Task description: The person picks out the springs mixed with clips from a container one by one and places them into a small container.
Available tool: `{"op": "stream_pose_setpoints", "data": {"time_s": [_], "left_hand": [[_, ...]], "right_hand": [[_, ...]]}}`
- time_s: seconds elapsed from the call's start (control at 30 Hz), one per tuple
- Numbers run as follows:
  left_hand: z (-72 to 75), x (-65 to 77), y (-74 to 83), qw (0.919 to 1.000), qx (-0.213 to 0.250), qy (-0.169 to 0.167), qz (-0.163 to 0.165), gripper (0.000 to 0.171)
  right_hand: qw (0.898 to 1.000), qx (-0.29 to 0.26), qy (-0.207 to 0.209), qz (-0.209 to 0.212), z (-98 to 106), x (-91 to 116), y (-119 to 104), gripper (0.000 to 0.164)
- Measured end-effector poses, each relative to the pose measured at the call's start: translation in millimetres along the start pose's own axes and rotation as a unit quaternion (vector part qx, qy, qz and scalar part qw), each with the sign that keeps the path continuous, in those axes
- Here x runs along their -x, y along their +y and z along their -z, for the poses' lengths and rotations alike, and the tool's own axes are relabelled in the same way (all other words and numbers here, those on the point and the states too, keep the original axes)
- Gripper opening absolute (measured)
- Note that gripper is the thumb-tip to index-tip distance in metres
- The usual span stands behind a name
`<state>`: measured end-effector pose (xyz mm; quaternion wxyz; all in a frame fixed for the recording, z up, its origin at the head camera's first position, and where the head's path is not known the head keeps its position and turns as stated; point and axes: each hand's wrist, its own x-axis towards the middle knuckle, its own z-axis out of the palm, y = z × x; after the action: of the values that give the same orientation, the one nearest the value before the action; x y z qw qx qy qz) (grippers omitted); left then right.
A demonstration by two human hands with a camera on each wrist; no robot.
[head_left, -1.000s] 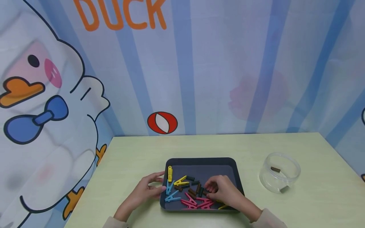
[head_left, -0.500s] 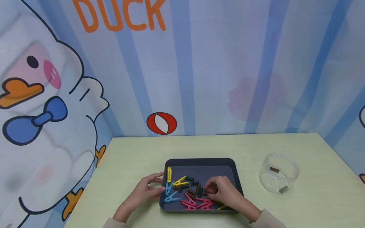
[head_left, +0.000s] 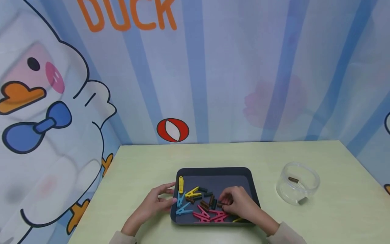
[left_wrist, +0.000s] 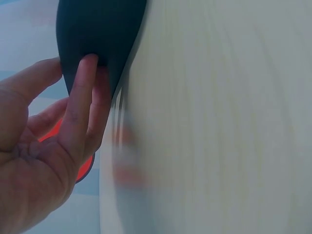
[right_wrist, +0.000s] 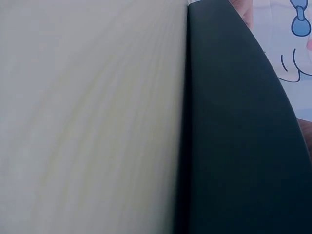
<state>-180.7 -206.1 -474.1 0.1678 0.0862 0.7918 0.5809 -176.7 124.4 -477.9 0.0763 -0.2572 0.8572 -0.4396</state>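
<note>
In the head view, my left hand (head_left: 154,202) rests against the left side of a dark tray (head_left: 213,172). The left wrist view shows its fairly straight fingers (left_wrist: 78,112) touching the tray's outer wall. Inside the tray, my right hand (head_left: 239,202) pinches a small brown coil spring (head_left: 220,205) with thumb and fingertips. To its left lie several loose springs, brown and black, among them a brown spring (head_left: 204,205) and a black spring (head_left: 202,189). The right wrist view is mostly filled by the tray's outer wall (right_wrist: 239,117), which hides the fingertips.
Plastic clips share the tray: yellow clips (head_left: 193,192), blue clips (head_left: 183,209) and pink clips (head_left: 201,214). A clear round container (head_left: 281,195) stands to the right on the pale table (head_left: 146,162), holding a brown spring (head_left: 293,180) and a dark spring (head_left: 303,201). A printed curtain (head_left: 225,84) hangs behind.
Almost nothing differs. The head view shifts slightly, while both hands keep their places at the tray and the right fingertips stay at the same brown spring.
</note>
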Motion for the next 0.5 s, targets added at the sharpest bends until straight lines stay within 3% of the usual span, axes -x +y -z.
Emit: {"op": "stream_pose_setpoints", "data": {"time_s": [0.5], "left_hand": [[-2.3, -1.4, 1.7, 0.9999, -0.008, 0.004, 0.009, 0.063]], "right_hand": [[0.999, -0.032, 0.0, 0.007, 4.2, 4.2, -1.3, 0.015]]}}
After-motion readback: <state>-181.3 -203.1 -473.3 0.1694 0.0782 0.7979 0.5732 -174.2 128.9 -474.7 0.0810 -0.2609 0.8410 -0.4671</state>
